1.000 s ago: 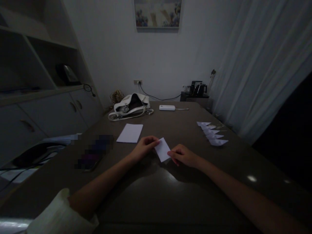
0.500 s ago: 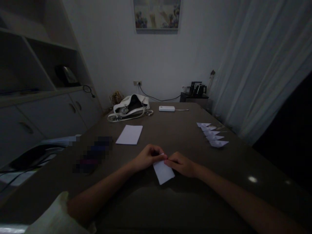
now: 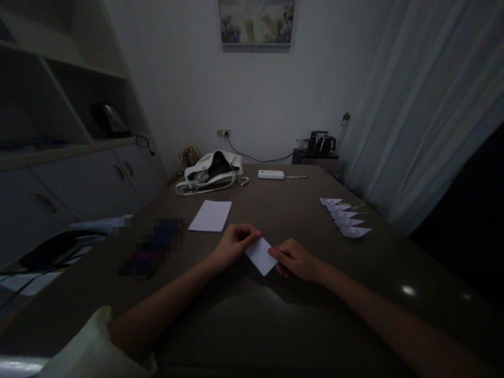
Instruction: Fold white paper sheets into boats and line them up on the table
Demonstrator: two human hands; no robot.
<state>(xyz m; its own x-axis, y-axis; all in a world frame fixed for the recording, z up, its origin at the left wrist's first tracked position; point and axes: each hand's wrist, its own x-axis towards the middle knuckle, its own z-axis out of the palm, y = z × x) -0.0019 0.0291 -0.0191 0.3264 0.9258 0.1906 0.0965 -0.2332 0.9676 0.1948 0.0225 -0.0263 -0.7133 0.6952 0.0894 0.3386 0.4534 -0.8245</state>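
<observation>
A small folded white paper (image 3: 260,255) is held just above the dark table (image 3: 283,315) between both hands. My left hand (image 3: 232,245) pinches its upper left corner. My right hand (image 3: 296,260) pinches its right edge. The room is dim. A flat stack of white paper (image 3: 210,216) lies beyond my left hand. A row of several folded white paper shapes (image 3: 345,218) lies on the table to the right.
A white handbag (image 3: 210,170) and a white power bank (image 3: 271,174) with a cable sit at the table's far end. A blurred dark object (image 3: 149,249) lies left of my left arm. Cabinets and shelves line the left, a curtain hangs on the right.
The paper was turned and pulled down toward me half a second ago. Now it is back up between both hands, tilted, with both hands still pinching it.
</observation>
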